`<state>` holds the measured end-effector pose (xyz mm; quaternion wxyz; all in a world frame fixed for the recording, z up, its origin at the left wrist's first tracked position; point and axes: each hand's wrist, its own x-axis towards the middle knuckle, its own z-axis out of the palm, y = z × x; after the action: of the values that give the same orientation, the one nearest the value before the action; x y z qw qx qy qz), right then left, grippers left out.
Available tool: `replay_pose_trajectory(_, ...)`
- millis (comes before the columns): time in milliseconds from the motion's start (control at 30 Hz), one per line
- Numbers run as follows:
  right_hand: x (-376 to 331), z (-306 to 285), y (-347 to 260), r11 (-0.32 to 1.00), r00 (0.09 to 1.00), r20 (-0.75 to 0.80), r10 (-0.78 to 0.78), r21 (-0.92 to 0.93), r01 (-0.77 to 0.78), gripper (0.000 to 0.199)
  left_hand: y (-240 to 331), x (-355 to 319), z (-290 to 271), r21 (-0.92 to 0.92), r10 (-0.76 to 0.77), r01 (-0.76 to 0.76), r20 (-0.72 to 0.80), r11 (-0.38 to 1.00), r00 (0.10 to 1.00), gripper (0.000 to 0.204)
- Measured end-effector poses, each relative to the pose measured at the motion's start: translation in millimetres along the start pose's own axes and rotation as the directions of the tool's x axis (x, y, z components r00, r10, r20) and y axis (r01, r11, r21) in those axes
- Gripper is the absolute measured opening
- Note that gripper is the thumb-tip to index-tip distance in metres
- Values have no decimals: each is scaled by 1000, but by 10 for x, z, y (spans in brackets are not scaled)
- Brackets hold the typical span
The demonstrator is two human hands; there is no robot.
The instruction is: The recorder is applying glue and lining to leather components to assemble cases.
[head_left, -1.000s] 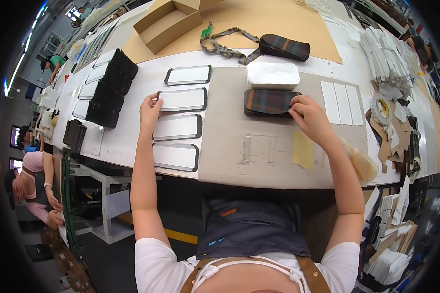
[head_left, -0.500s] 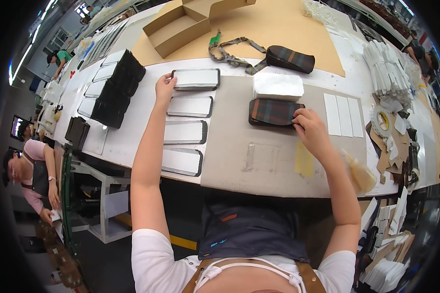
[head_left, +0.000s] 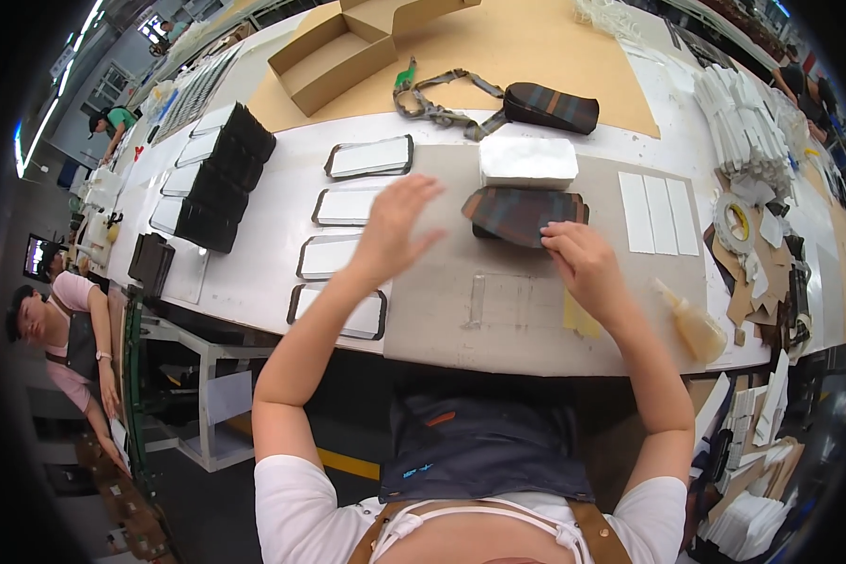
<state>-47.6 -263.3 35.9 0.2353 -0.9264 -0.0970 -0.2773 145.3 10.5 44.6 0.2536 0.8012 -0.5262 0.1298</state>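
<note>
**Pressing a plaid pouch on the grey mat**

Stretching from nine o'clock to three o'clock, the long white table [head_left: 254, 273] fills most of the view, and its near edge runs just above the person's lap. A tan board [head_left: 536, 47] lies at twelve o'clock with an open cardboard box [head_left: 334, 56] on it. The grey mat [head_left: 536, 310] sits in the middle, and its front part is bare, so there is room to move there. Four flat white pieces with dark rims [head_left: 343, 207] line up at ten o'clock of the mat.

The plaid pouch [head_left: 517, 211] lies flat on the mat, with a white block [head_left: 528, 162] touching it at twelve o'clock.

The right hand [head_left: 583, 263] rests its bent fingertips on the pouch's near right edge; it presses but does not wrap around it. The left hand [head_left: 395, 226] is in the air with fingers spread wide, holding nothing, just at nine o'clock of the pouch.
</note>
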Motion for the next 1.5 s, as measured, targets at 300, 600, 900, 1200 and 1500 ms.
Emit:
replay_pose_trajectory(300, -590, -180, -294, 997, 984, 166, -67, -16, 70, 25, 782, -656, 318, -36, 160, -158, 60, 987, 985, 35)
replay_pose_trajectory(600, -866, -201, -406, 988, 978, 208, -29, -140, 59, 28, 980, -776, 404, -26, 96, -93, 147, 995, 984, 40)
replay_pose_trajectory(900, -938, -219, -404, 990, 980, 200, 3, -141, 26, 32, 1049, -761, 383, -38, 84, -78, 204, 996, 975, 43)
replay_pose_trajectory(1200, -1079, -379, -491, 965, 913, 357, 196, -234, -116, 64, 1079, -775, 188, -101, 89, -45, 488, 994, 868, 75)
replay_pose_trajectory(1500, -1339, -538, -357, 861, 873, 143, 466, -301, -410, 86, 1119, -843, 206, 12, 83, -105, 535, 994, 841, 77)
